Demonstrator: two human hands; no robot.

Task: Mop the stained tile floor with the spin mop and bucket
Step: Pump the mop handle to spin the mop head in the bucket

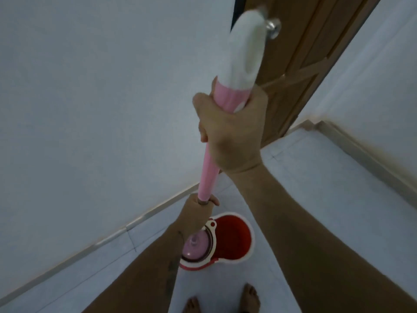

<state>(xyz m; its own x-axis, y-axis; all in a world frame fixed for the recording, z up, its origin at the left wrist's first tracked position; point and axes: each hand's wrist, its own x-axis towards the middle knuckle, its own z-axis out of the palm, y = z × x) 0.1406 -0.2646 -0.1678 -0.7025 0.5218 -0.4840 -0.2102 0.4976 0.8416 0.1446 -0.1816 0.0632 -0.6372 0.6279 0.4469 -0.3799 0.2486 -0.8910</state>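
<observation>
Lighting is dim, flat and bluish, with no hard shadows or glare. The white mop handle top [246,48] near the lens is blurred and soft. Wide-angle distortion bends the baseboard [112,236] and door [316,53] toward the edges.

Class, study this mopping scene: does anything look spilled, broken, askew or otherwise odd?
Nothing stands out. The red bucket sits upright on the tile floor, with the pink mop head seated in its spinner side. The right hand and left hand both grip the mop handle. No spill or damage shows.
</observation>
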